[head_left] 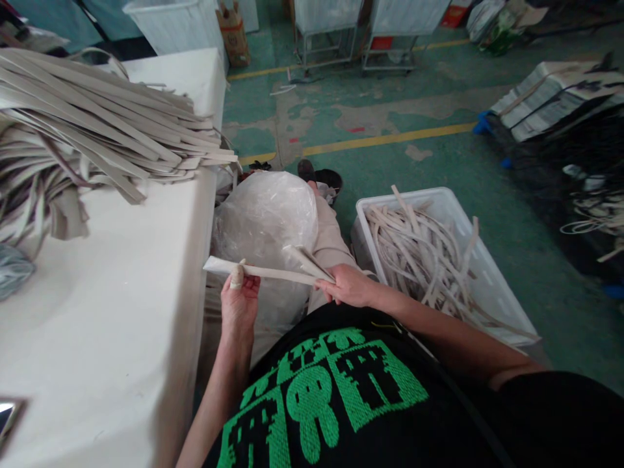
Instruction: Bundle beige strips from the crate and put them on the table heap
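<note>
a pale strip (280, 273) spans the space between your hands, above your lap and just off the edge of the bench (160, 273). your left hand (240, 296), its thumb wrapped, pinches the strip near its white end; your right hand (348, 285) is closed on the other end, together with folded lengths (308, 260) that may belong to the same piece. the work appears to be partway through: this strip is in hand, a thick bundle of strips (112, 123) lies on the bench, and looser strips (424, 253) fill the white bin (490, 276) to your right. which lot is finished and which remains, you cannot tell here. no brand or label is legible: your black shirt bears a green blocky print (312, 403), and the mark on the cardboard box (234, 42) is too small to read.
</note>
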`<state>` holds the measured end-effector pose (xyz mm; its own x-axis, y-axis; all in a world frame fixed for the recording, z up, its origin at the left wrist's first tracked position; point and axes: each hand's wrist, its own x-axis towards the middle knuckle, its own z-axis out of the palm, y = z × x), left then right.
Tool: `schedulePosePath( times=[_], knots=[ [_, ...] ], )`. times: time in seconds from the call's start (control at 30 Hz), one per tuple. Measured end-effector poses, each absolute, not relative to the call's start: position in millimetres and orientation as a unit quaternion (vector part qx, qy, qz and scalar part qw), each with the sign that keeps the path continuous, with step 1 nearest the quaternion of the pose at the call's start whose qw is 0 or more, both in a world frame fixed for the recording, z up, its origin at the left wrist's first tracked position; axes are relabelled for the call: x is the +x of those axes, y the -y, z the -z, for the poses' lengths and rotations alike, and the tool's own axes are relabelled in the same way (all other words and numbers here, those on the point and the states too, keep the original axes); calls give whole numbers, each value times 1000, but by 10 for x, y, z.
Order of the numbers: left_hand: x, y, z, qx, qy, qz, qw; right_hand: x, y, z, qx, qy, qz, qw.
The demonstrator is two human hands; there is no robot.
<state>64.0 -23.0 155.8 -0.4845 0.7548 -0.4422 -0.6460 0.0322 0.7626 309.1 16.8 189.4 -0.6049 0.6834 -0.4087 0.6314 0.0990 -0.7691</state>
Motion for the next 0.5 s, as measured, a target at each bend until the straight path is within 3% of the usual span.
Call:
schedulePosePath(
  times=[0.27,0.5],
  knots=[
    [973,49,-1981,155,-459,-666,567,2906,-375,-2311,-364,728,-562,147],
    [1017,-58,-2139,191,-465,-655,564,2976,-359,-2395,-384,726,-543,175]
  ],
)
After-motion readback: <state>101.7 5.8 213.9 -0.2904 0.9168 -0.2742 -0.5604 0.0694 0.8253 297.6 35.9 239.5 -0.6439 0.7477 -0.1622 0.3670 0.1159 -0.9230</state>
